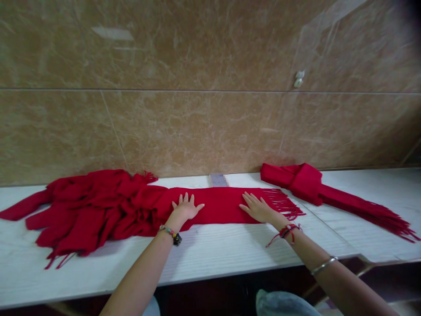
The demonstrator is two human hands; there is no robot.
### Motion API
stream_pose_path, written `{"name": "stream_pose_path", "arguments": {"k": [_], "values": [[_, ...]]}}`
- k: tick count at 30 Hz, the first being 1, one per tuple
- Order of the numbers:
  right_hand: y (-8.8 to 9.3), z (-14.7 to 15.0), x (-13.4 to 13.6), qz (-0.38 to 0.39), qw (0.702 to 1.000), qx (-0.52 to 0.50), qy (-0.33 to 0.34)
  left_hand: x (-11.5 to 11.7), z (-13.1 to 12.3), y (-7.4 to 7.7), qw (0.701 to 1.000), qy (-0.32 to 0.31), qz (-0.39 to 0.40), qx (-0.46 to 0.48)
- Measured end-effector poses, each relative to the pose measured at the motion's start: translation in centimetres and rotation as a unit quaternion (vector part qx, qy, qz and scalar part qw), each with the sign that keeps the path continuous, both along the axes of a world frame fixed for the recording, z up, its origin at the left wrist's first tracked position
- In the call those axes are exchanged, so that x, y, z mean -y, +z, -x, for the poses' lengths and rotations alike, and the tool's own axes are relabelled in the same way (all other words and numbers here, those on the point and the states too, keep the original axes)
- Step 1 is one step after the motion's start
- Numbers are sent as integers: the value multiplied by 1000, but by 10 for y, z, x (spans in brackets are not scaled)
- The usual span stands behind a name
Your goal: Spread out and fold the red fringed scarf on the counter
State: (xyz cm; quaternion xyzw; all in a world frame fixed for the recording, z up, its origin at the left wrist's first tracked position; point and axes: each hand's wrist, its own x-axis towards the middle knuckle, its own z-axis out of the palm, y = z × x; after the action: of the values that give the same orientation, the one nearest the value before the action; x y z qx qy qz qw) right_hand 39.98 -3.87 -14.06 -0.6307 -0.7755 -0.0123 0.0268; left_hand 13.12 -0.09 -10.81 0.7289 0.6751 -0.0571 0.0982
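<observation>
A red fringed scarf [217, 206] lies flattened across the middle of the white table, its fringe spread toward the right. My left hand [186, 208] rests on its left part with the fingers spread. Near the fringed end, my right hand [259, 208] lies flat on the same scarf, fingers apart. On the left, the cloth runs into a crumpled heap of red scarves [88, 210]; where one piece ends and another begins cannot be made out. To the right sits a separate red scarf [305, 182], folded over on itself, its fringe trailing right.
The white table [230, 250] is long and narrow, with its front edge close to my legs. Behind it rises a brown marbled tile wall [197, 131]. A small greyish flat item [219, 180], partly blurred, lies behind the scarf. A seam crosses the tabletop on the right.
</observation>
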Motion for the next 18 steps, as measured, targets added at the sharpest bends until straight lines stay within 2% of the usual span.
{"name": "stream_pose_path", "arguments": {"k": [4,6,9,13,18], "values": [[6,29,-2,-71,997,-21,-22,1,-2,-2,998,-47,-32,-8],[6,47,1,-97,995,-22,28,1,-4,-5,995,-95,-23,3],[1,62,9,-84,993,-8,84,-2,-5,-9,990,-139,9,16],[-4,54,19,-60,995,20,76,-5,-3,-9,988,-151,12,10],[2,28,20,-31,991,86,101,-7,2,-2,988,-149,30,2]]}}
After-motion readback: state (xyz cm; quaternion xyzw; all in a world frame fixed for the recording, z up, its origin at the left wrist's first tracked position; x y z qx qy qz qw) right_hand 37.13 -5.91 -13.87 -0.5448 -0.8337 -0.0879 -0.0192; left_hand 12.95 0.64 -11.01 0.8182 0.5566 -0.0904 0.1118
